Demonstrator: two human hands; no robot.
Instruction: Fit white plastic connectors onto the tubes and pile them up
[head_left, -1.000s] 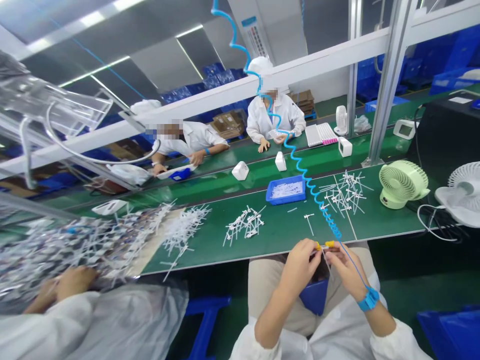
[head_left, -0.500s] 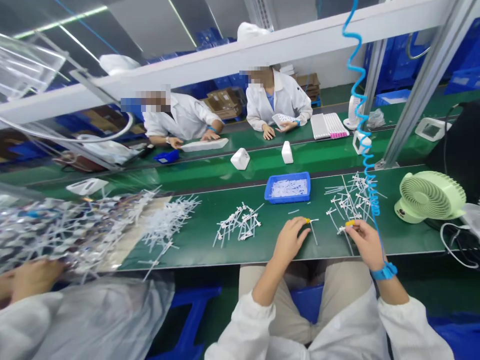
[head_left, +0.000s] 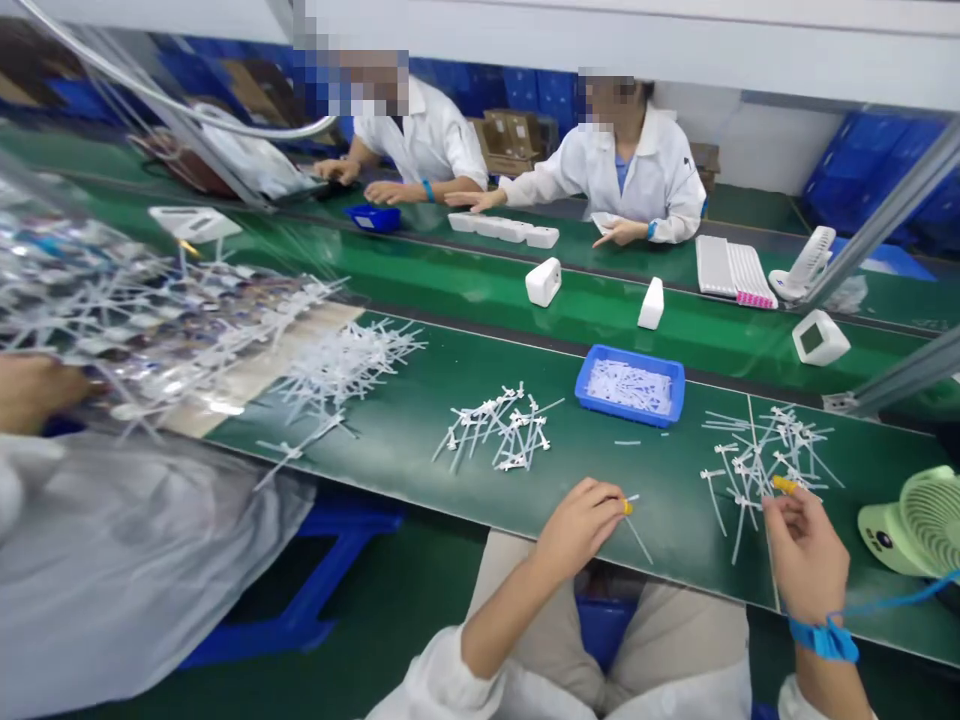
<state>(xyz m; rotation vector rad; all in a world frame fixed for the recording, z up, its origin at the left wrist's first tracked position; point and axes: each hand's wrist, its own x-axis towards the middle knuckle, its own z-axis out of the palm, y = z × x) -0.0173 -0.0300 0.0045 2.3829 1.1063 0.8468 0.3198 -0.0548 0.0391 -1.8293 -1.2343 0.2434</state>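
My left hand (head_left: 577, 525) rests at the near edge of the green table (head_left: 420, 440), fingers pinched on a thin white plastic stick (head_left: 636, 530) that lies on the table; a yellow finger cot shows at the fingertip. My right hand (head_left: 806, 540), with a blue wrist strap (head_left: 823, 638), reaches into a pile of white T-shaped plastic parts (head_left: 765, 455), its yellow-tipped fingers pinched at one part. A second small pile of white parts (head_left: 499, 435) lies left of my left hand.
A blue tray (head_left: 631, 386) with white parts sits behind the piles. A green fan (head_left: 915, 520) stands at the right. A co-worker's sleeve (head_left: 112, 560) and a large heap of white parts (head_left: 150, 310) fill the left. Two people work across the conveyor.
My hands came apart from in front of my body. The left went down to the table with a stick; the right moved right into the parts pile. My view swung down and left.
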